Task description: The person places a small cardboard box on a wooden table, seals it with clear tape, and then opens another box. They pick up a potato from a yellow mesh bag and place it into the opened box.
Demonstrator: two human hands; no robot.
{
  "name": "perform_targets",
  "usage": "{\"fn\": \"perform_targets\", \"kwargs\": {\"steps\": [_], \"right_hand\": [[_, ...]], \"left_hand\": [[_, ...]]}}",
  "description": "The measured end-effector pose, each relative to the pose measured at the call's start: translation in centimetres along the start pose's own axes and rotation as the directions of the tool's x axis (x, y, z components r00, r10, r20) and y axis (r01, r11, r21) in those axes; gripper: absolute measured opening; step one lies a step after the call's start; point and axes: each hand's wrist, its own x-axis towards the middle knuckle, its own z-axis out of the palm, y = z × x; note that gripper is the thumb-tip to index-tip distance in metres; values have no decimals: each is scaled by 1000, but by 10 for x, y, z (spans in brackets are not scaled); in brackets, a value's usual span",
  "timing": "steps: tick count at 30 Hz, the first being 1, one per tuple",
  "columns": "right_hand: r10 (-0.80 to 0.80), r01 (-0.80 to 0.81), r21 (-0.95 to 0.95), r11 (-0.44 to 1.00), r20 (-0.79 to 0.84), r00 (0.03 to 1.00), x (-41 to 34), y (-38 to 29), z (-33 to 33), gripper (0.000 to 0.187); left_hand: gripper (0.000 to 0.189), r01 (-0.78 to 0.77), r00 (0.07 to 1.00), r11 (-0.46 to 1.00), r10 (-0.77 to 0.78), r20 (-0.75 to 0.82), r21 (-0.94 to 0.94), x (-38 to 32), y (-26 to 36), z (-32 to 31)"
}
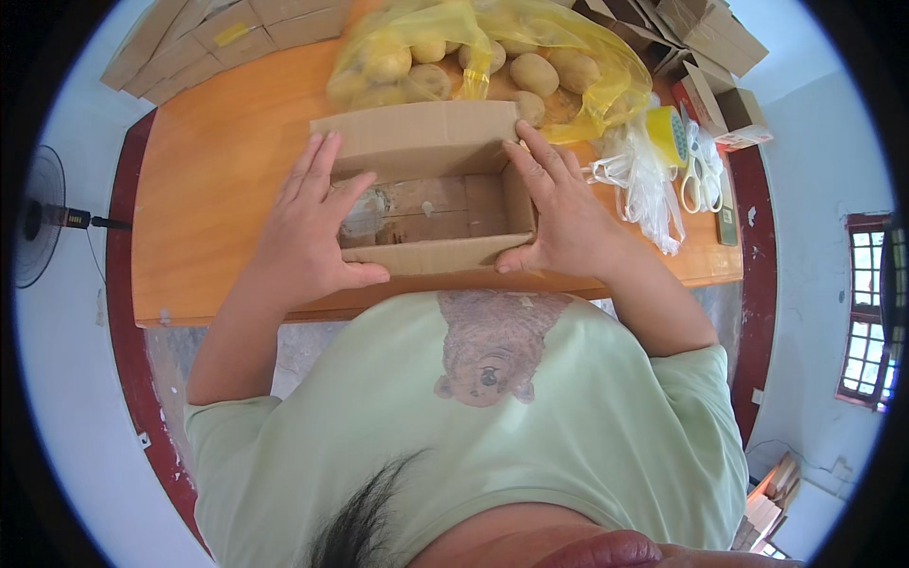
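An open-topped cardboard box [434, 258] stands before me near the front edge of the table. Brown panels line its bottom, with a whitish patch at the left and small stains. My left hand [305, 213] holds the left end, fingers towards the back flap, one finger over the opening and the thumb at the front wall. At the other end, my right hand [564, 202] grips the right side, fingertips on the back corner and thumb on the front. Nothing loose is visible inside, though my left hand hides part of that end.
Behind the box, a yellow plastic bag [603, 106] holds several potatoes [534, 75] on the orange table [206, 213]. To the right lie clear plastic bags [643, 177], a yellow tape roll [666, 135] and white-handled scissors [699, 186]. Cardboard boxes [234, 42] are stacked back left.
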Motion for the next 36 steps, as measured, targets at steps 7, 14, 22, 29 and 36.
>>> {"fn": "perform_targets", "kwargs": {"steps": [7,14,22,29,36], "right_hand": [[4,-4,33,999,-21,1000,0,-1,4,116],[-192,210,92,973,-172,966,-15,16,-13,83],[242,-405,-392,826,-403,883,-67,134,-97,22],[440,-517,-398,758,-273,856,-74,155,-74,20],[530,-556,-38,830,-252,810,-34,150,-78,26]], "left_hand": [[86,-8,999,999,10,-37,50,0,2,2],[87,-34,999,994,38,-34,99,-1,10,-7],[85,-121,993,970,118,31,209,1,36,-32],[73,-219,974,960,224,-8,176,2,57,-38],[60,-281,960,957,279,38,76,0,64,-21]]}}
